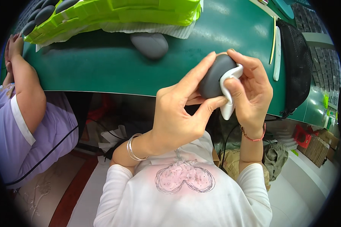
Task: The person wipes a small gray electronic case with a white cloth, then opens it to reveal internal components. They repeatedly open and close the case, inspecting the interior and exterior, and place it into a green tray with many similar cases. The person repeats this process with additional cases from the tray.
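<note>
A dark grey, smooth, rounded computer mouse [213,77] is raised over the table's front edge, between my two hands. My left hand [178,113] grips it from the left, fingers behind and thumb along its lower end. In my right hand [255,89] is a folded white cloth [227,89], pinched under the thumb and pressed against the mouse's right side. My right fingertips also touch the top of the mouse. The cloth hides part of its surface. Another grey mouse [149,44] lies on the green table [113,70], left of my hands.
A bright green padded tray [140,13] with white lining stands at the far left, with several dark rounded pieces [44,15] beside it. A black mesh bag [293,64] and thin sticks [275,49] lie at right. Another person's arm [28,90] rests at the left.
</note>
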`<state>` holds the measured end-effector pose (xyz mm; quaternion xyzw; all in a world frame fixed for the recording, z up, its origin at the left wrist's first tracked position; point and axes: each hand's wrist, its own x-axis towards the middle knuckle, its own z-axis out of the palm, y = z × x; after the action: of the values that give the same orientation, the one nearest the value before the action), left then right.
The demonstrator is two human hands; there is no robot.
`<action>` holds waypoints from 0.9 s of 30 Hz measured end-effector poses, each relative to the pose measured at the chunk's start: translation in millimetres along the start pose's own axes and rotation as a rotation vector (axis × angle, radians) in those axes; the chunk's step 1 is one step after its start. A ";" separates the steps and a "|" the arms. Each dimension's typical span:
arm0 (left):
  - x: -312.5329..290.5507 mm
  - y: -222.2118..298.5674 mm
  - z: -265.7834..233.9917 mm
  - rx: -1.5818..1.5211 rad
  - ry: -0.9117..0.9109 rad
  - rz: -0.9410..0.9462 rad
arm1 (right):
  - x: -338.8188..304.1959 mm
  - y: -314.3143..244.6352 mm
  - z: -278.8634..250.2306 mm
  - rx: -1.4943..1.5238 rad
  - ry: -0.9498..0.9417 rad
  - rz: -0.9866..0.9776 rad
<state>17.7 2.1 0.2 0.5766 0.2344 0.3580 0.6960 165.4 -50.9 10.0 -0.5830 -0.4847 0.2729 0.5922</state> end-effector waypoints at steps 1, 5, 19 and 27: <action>-0.1 2.1 0.6 -0.005 -0.023 -0.005 | 1.5 -1.3 -6.8 -0.037 -0.012 0.028; 2.2 18.3 -1.4 -0.355 -0.061 -0.281 | 22.8 5.9 -19.0 -0.039 0.057 0.051; -7.4 48.5 -24.8 -0.425 -0.075 -0.291 | 26.3 -36.1 -17.9 -0.126 -0.392 -0.323; -12.8 47.0 -39.2 0.410 0.009 0.115 | 17.6 -24.7 3.6 -0.068 -0.281 -0.201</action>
<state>-30.1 20.9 35.9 0.7170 0.2719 0.3446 0.5415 163.0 -38.0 37.6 -0.5077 -0.6273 0.2745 0.5229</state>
